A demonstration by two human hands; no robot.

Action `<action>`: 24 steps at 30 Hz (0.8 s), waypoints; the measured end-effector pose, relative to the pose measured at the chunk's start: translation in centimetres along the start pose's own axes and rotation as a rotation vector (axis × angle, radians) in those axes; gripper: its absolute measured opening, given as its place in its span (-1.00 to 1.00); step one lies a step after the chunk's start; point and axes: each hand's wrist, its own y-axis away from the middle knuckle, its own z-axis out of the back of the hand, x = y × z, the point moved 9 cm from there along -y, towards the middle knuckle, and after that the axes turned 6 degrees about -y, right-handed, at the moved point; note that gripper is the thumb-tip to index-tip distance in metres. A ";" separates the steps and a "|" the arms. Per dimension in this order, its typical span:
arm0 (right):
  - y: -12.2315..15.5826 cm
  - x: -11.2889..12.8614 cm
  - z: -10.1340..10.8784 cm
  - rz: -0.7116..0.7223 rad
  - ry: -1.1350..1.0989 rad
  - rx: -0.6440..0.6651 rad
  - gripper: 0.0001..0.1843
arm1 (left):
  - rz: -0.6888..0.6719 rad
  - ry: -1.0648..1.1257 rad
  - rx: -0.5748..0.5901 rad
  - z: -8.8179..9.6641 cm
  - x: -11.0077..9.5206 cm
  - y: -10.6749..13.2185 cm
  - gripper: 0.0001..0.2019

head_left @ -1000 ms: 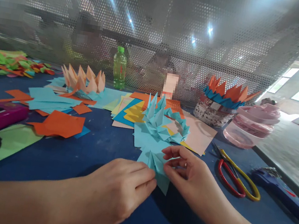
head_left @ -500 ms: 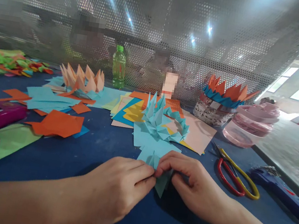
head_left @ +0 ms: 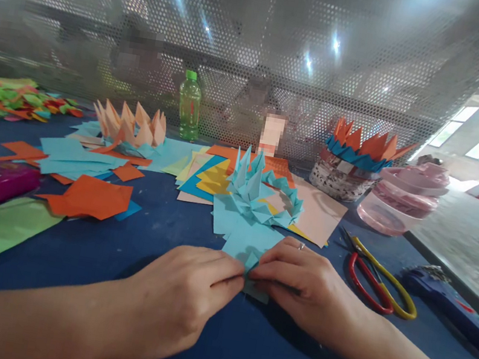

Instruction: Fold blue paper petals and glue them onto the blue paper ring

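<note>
Pinching a folded blue paper [head_left: 252,259], mostly hidden: left grip [head_left: 190,297] and right grip [head_left: 307,284], both narrow.

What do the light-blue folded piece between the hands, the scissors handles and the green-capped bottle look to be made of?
Light-blue folded piece: matte paper, judging by its creases and thin edges.
Scissors handles: probably plastic or a plastic coating, given their smooth, solid red and yellow.
Green-capped bottle: likely smooth plastic; it looks see-through, so glass remains possible.
</note>
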 end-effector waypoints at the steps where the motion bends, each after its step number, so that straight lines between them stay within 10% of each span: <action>1: 0.1 -0.3 0.1 -0.031 -0.020 -0.008 -0.73 | 0.004 0.011 0.009 -0.1 0.1 0.1 -0.67; 24: 0.5 -3.8 -0.3 -0.435 0.008 -0.037 -0.85 | -0.007 0.223 0.026 -0.2 1.6 -0.5 -0.69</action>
